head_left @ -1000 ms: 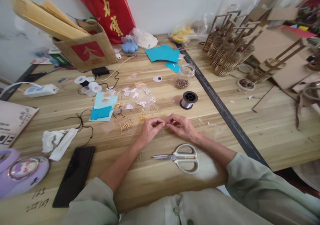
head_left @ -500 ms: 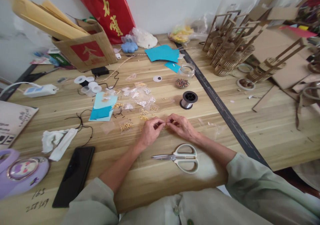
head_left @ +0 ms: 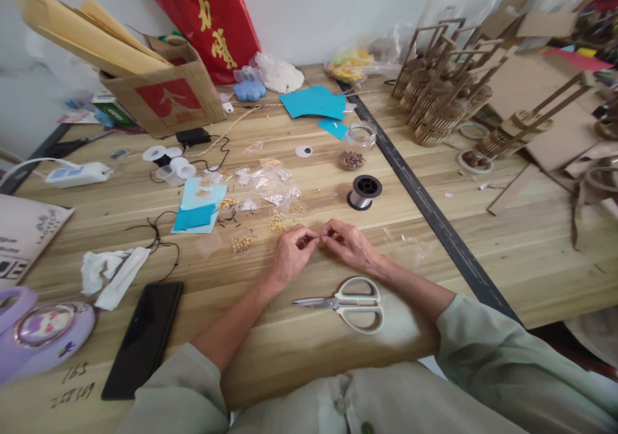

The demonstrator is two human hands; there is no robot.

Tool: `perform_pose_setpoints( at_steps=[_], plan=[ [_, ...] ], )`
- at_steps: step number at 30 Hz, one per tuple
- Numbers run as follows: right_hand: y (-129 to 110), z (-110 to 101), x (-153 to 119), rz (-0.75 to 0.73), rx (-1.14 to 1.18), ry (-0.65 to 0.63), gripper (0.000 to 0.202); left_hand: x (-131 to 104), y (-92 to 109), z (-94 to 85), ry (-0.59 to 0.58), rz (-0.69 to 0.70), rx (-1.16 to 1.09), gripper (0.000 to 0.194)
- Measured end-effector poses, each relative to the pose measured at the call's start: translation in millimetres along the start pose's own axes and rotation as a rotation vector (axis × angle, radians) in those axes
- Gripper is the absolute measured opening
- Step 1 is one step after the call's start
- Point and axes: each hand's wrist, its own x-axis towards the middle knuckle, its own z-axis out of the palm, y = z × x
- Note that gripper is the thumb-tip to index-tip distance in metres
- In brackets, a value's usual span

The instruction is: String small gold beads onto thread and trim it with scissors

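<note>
Both of my hands meet over the middle of the wooden table [head_left: 261, 369], fingertips nearly touching. My left hand [head_left: 292, 254] is closed in a pinch, and my right hand [head_left: 348, 243] pinches opposite it. Whatever lies between the fingertips is too small to make out. White-handled scissors [head_left: 358, 304] lie below my hands, blades to the left. Above my right hand stands a black spool of clear line [head_left: 363, 192]. Loose gold beads [head_left: 277, 222] and a small bag of gold beads [head_left: 242, 245] are left of my left hand.
Small bags of silver pieces [head_left: 275, 186], blue paper [head_left: 196, 218] and a jar of mixed beads [head_left: 353, 159] lie beyond my hands. A black phone [head_left: 143, 340] rests at the left. Small bamboo baskets [head_left: 434, 99] stand at the back right, past a black strip [head_left: 425, 205].
My fingertips have shifted very slightly, still pinched together at the same spot. Nothing else on the table has visibly moved.
</note>
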Motion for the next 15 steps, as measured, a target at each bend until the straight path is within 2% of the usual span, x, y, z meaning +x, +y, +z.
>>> perform_pose_setpoints(
  at_steps=[8, 15],
  plan=[
    [-4.4, -3.0, 1.5, 0.041, 0.030, -0.017, 0.009, -3.1, 3.9, -3.2, 0.025, 0.286, 0.261, 0.016],
    [-6.3, -8.6, 3.6, 0.097, 0.135, -0.108, 0.014, -5.1, 1.7, -9.6, 0.004, 0.515, 0.582, 0.021]
  ],
)
